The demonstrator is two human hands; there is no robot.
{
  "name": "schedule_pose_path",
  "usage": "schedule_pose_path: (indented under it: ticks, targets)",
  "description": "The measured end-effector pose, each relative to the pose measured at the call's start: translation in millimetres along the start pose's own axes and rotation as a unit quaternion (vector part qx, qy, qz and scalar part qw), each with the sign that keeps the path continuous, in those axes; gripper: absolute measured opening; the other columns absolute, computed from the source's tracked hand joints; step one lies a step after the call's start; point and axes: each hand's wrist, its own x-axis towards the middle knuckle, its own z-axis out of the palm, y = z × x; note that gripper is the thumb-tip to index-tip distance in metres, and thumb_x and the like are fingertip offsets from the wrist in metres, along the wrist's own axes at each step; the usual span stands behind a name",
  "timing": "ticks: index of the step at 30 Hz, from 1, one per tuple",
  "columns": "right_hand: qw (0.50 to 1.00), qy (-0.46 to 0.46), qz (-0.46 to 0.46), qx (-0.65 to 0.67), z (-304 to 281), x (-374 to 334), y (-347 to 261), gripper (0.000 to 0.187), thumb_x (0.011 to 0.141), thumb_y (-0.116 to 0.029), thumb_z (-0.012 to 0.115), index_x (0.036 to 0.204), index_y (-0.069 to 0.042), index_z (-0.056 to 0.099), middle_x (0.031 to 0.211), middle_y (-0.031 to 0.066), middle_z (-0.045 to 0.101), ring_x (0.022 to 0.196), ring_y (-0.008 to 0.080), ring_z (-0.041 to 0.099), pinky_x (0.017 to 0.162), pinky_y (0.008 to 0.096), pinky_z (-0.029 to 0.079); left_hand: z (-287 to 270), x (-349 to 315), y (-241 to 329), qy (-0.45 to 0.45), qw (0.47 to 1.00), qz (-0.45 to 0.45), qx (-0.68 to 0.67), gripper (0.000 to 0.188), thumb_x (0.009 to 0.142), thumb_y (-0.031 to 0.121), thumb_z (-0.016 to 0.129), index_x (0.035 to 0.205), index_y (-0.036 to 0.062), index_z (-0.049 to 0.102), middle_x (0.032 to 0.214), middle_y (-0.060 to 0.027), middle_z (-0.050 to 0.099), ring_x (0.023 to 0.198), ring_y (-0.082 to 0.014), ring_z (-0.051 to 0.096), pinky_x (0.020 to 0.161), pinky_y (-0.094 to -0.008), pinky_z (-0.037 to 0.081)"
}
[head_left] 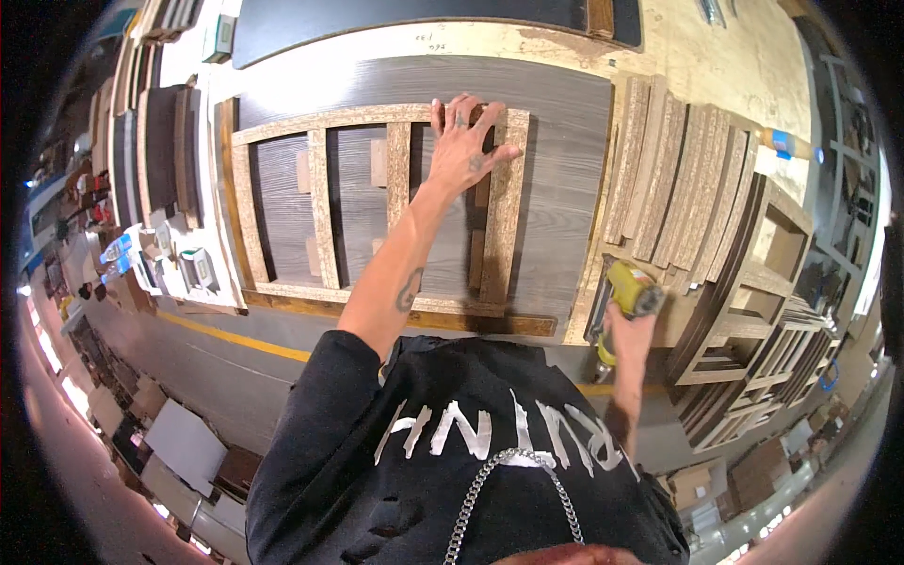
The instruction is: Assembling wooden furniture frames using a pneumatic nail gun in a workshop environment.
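A ladder-like frame of particleboard strips (399, 155) lies on a dark grey wood-grain panel (565, 179). My left hand (466, 141) reaches over the frame's far right part, its spread fingers resting across the far rail near the corner. Nothing is gripped in it. Right of the panel, my right hand (629, 334) is closed round the handle of a yellow-green nail gun (633, 287). The tool is held near the table's front edge, away from the frame. Small wooden blocks (379, 162) sit against some of the frame's crosspieces.
Particleboard strips (673, 174) are stacked right of the panel. Finished-looking frames (753, 292) stand piled further right. A wooden batten (405, 315) runs along the panel's near edge. Dark boards (169, 151) and small boxes (193, 268) stand at left; a dark panel (414, 24) lies beyond.
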Motion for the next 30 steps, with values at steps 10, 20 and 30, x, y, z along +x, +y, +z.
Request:
schedule_pose_path:
  ticks: [10, 20, 30]
  targets:
    - [0.827, -0.157, -0.31, -0.442, 58.7, 65.2, -195.4, 0.043, 0.076, -0.031, 0.083, 0.099, 0.003, 0.069, 0.087, 0.0131, 0.071, 0.081, 0.0207, 0.069, 0.075, 0.0322, 0.054, 3.5, 4.6, -4.9, -0.035, 0.998, -0.04, -0.037, 0.072, 0.084, 0.069, 0.057, 0.139, 0.0221, 0.049, 0.136, -0.0122, 0.042, 0.14, -0.0336, 0.028, 0.118, -0.0606, 0.003]
    - [0.795, -0.133, -0.333, -0.489, 117.0, 93.2, -228.4, 0.043, 0.073, -0.03, 0.084, 0.101, -0.001, 0.071, 0.092, 0.0184, 0.068, 0.088, 0.0327, 0.064, 0.079, 0.041, 0.052, 0.2, 4.8, -7.6, -0.027, 0.993, -0.05, -0.103, 0.066, 0.084, 0.058, 0.064, 0.139, 0.0238, 0.051, 0.133, -0.0091, 0.045, 0.135, -0.0312, 0.035, 0.118, -0.0571, 0.006]
    - [0.803, -0.167, -0.317, -0.476, 117.5, 96.2, -231.3, 0.044, 0.07, -0.029, 0.087, 0.098, 0.001, 0.071, 0.09, 0.0172, 0.067, 0.087, 0.0303, 0.063, 0.079, 0.0407, 0.051, 2.3, 2.9, -8.4, 0.004, 0.989, -0.058, -0.138, 0.071, 0.082, 0.05, 0.069, 0.138, 0.0118, 0.046, 0.132, -0.0084, 0.047, 0.134, -0.0286, 0.037, 0.117, -0.0544, 0.011]
